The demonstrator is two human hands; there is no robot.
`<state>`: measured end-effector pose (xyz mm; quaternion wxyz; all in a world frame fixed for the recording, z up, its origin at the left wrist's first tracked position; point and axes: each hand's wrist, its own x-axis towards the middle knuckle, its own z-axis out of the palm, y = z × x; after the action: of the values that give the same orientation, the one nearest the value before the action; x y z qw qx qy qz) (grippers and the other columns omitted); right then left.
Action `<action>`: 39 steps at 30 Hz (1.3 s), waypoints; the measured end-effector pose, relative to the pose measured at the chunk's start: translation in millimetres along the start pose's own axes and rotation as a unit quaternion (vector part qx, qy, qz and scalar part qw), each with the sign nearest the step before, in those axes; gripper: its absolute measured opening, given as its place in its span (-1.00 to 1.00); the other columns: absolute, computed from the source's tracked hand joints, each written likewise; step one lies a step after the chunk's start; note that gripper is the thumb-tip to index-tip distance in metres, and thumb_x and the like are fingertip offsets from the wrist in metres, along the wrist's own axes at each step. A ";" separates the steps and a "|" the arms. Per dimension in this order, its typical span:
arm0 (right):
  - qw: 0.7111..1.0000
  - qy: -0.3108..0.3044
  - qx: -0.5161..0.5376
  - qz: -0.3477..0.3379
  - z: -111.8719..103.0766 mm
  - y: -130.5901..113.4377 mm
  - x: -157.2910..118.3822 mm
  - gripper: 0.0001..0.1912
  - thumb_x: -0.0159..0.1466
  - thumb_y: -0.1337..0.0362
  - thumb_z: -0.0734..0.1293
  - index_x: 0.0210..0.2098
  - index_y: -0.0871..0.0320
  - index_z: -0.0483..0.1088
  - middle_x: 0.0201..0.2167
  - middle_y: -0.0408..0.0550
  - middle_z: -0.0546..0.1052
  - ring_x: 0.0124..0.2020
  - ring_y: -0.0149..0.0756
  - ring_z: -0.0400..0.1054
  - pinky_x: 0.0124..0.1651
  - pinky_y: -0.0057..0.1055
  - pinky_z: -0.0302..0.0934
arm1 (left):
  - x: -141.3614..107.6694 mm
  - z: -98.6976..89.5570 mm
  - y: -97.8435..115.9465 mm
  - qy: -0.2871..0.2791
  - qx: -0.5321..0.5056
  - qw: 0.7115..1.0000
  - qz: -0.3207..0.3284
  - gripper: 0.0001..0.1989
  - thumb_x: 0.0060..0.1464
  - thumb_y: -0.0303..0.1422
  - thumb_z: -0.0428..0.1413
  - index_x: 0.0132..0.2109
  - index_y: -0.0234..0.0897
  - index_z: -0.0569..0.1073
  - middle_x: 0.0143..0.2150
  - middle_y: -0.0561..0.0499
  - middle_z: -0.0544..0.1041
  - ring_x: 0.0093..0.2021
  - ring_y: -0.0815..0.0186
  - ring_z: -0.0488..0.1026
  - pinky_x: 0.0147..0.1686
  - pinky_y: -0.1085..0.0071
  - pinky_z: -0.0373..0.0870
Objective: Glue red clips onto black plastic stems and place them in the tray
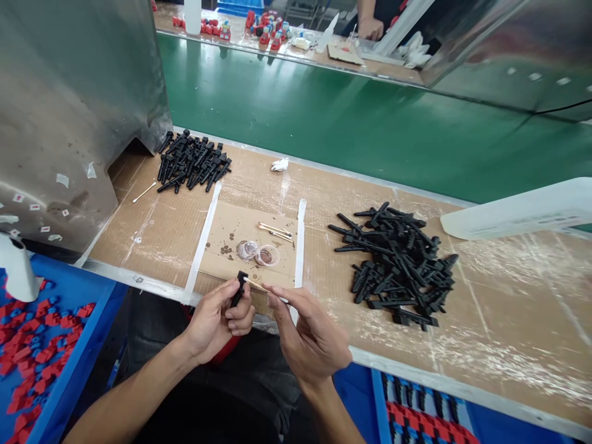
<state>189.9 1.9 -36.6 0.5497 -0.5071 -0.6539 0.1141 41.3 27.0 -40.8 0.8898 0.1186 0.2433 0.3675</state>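
My left hand (219,320) grips a small black part (239,288) upright near the table's front edge. My right hand (312,336) pinches a thin cotton swab (256,284), whose tip touches or nearly touches the top of that part. Just beyond my hands, two small clear cups (267,255) stand on a stained cardboard sheet (222,225) taped down at both sides. Several used swabs (275,231) lie behind the cups. A large pile of black parts (402,265) is on the right, and a smaller pile (194,160) at the back left.
A single swab (144,192) and crumpled tissue (280,164) lie on the cardboard-covered table. Metal housing (69,111) rises at left; a white bottle (518,208) is at right. Blue trays (104,308) hold red and blue pieces below. Beyond the green belt (324,117), a person's hand (370,28) shows.
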 end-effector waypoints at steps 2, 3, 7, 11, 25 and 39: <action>1.000 -0.002 -0.004 -0.005 0.2 -0.1 0.6 -0.53 0.15 0.64 0.39 -0.03 0.07 0.48 -0.26 -0.06 0.65 -0.28 -0.23 0.55 -0.29 -0.32 0.45 | -0.1 -0.2 -0.1 0.002 0.000 1.000 -0.001 -0.69 0.34 -0.28 -0.15 -0.26 -0.35 0.38 -0.62 0.21 -0.02 -0.61 0.47 -0.09 -0.55 0.46 -0.12; 1.000 -0.001 -0.007 -0.008 0.3 0.0 0.4 -0.53 0.15 0.63 0.39 -0.03 0.07 0.48 -0.26 -0.06 0.65 -0.28 -0.24 0.55 -0.29 -0.33 0.45 | -0.2 -0.2 0.0 0.002 0.000 1.000 -0.002 -0.69 0.34 -0.28 -0.15 -0.26 -0.35 0.38 -0.62 0.21 -0.02 -0.61 0.47 -0.09 -0.55 0.46 -0.12; 1.000 0.011 0.002 0.007 0.9 -0.3 -3.2 -0.57 0.17 0.59 0.39 -0.04 0.05 0.49 -0.27 -0.06 0.65 -0.28 -0.23 0.55 -0.28 -0.32 0.45 | -0.1 -0.2 0.2 0.001 -0.001 1.000 -0.005 -0.70 0.33 -0.28 -0.15 -0.27 -0.34 0.36 -0.62 0.21 -0.01 -0.61 0.46 -0.08 -0.54 0.46 -0.11; 0.990 0.045 0.049 0.124 1.0 -0.8 -1.6 -0.76 0.22 0.46 0.39 -0.15 0.05 0.53 -0.27 -0.06 0.65 -0.33 -0.23 0.55 -0.32 -0.32 0.45 | -0.9 -0.7 -0.1 0.002 -0.006 1.000 0.001 -0.71 0.33 -0.28 -0.15 -0.26 -0.33 0.36 -0.61 0.21 -0.02 -0.61 0.47 -0.09 -0.55 0.47 -0.12; 0.962 0.006 -0.008 0.272 -3.6 33.3 30.7 -0.69 0.21 0.15 0.42 -0.09 0.15 0.54 -0.19 0.02 0.60 -0.26 -0.25 0.46 -0.11 -0.25 0.36 | -5.3 -1.5 2.0 -0.006 -0.038 0.999 -0.009 -0.73 0.32 -0.29 -0.12 -0.27 -0.34 0.36 -0.61 0.21 -0.02 -0.61 0.47 -0.12 -0.55 0.48 -0.13; 0.768 -0.095 0.404 0.488 11.9 -32.4 -25.2 -0.66 0.03 0.06 0.54 -0.26 0.11 0.61 -0.42 0.00 0.64 -0.34 -0.18 0.54 -0.11 -0.23 0.40 | -49.9 10.6 -3.5 -0.075 -0.015 0.987 -0.139 -0.67 0.18 -0.16 -0.03 -0.45 -0.28 0.32 -0.69 0.24 -0.02 -0.71 0.48 -0.19 -0.62 0.47 -0.16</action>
<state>159.5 -28.0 -33.3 0.5090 -0.4757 -0.2616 0.6679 18.4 -11.3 -15.9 0.9496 0.0978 0.1847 0.2337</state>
